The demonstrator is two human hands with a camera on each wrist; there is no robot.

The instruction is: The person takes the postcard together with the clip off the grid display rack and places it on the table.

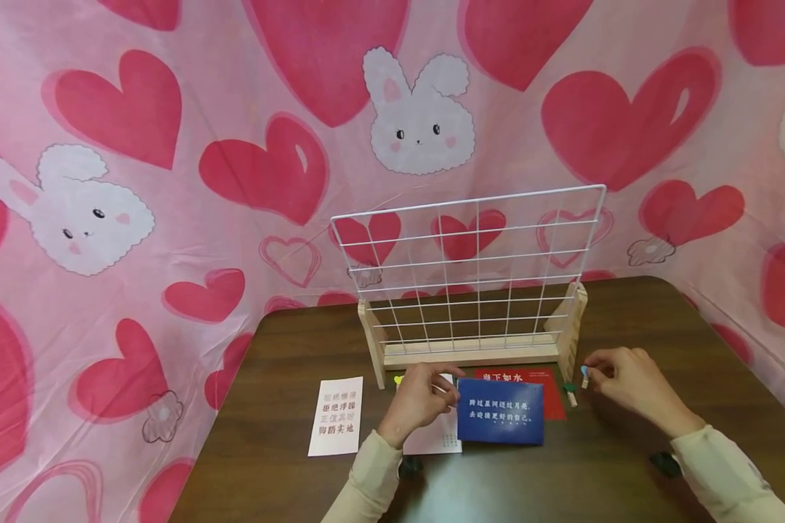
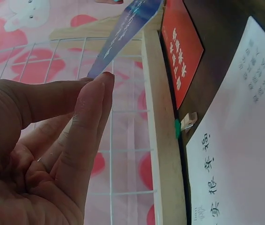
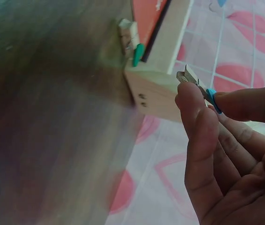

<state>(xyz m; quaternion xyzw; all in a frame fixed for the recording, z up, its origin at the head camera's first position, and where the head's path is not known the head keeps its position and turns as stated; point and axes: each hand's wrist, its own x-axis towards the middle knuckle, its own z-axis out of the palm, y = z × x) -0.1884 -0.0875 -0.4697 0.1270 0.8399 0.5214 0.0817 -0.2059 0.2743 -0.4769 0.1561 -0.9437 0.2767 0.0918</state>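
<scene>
White wire grid (image 1: 477, 269) in its wooden stand (image 1: 471, 354) stands at 12 o'clock on the counter (image 1: 628, 465). Blue card (image 1: 501, 411): thin, light, bends easily, judged best taken at an edge. Left hand (image 1: 419, 403) pinches its left edge between thumb and fingers (image 2: 92, 122); the card extends to 3 o'clock of that grip. Blue-tipped wooden clip (image 3: 199, 85): small, stiff, light, springy by the look. Right hand (image 1: 628, 385) pinches it at the fingertips, at 3 o'clock of the stand.

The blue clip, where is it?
In the head view the blue clip is pinched in the right hand, right of the wooden grid stand, just beside the green clip lying on the table.
</scene>
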